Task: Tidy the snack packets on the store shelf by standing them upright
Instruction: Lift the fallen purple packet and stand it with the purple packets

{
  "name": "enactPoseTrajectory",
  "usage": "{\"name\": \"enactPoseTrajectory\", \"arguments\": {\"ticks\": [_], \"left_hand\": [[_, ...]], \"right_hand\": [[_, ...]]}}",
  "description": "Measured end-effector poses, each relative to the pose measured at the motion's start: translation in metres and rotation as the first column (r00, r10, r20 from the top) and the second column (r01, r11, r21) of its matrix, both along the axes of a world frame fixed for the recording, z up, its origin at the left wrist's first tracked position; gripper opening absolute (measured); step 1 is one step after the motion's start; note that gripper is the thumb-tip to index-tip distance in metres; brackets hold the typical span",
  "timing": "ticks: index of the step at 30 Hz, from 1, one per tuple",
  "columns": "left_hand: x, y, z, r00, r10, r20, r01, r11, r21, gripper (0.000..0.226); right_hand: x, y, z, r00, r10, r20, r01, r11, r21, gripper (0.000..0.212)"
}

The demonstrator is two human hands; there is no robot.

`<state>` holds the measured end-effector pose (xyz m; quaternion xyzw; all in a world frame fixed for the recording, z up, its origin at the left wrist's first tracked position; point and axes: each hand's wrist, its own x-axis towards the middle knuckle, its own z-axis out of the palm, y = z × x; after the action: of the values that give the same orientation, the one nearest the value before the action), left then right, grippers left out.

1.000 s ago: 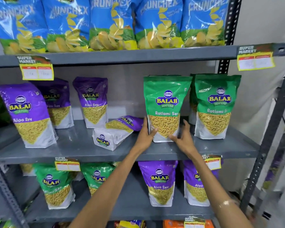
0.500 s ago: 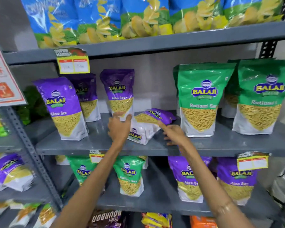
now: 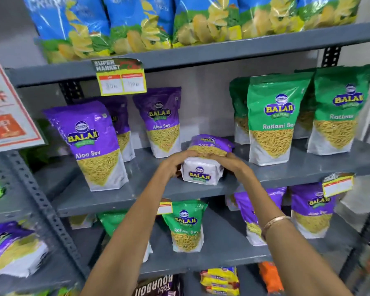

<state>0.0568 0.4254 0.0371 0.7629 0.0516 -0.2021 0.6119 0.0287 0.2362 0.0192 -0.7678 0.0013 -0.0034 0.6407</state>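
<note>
A purple Aloo Sev packet (image 3: 203,165) lies on its back on the middle grey shelf (image 3: 150,195), its white base facing me. My left hand (image 3: 175,165) grips its left side and my right hand (image 3: 235,164) grips its right side, both closed on it. Other purple Aloo Sev packets stand upright to the left: one in front (image 3: 90,144), one further back (image 3: 161,121). Green Ratlami Sev packets (image 3: 276,118) stand upright to the right.
Blue chip bags (image 3: 137,22) fill the top shelf. A yellow price tag (image 3: 121,79) hangs from that shelf's edge. Green and purple packets stand on the lower shelf (image 3: 222,255). A sale sign (image 3: 6,107) and a neighbouring rack with tipped packets (image 3: 13,251) are at the left.
Both hands left the green Ratlami Sev packet, moved left and closed on the sides of the lying purple packet. The camera view shifted left and closer.
</note>
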Motion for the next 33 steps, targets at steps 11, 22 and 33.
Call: {"name": "enactPoseTrajectory", "arguments": {"ticks": [11,22,33], "left_hand": [[-0.133,-0.02,-0.034,0.729,0.327,0.601,-0.103,0.921,-0.376,0.055],[-0.27,-0.031,0.0,0.523,0.377,0.764,0.014,0.893,-0.451,0.064],[-0.275,-0.025,0.006,0.557,0.304,0.773,0.027,0.924,-0.382,0.067]], "right_hand": [[-0.107,0.02,-0.028,0.87,-0.13,0.476,0.047,0.982,0.183,0.05],[-0.242,0.005,0.018,0.684,-0.083,0.725,-0.043,0.987,0.153,0.061],[-0.242,-0.008,0.029,0.768,0.076,0.636,-0.2,0.972,0.125,0.059]]}}
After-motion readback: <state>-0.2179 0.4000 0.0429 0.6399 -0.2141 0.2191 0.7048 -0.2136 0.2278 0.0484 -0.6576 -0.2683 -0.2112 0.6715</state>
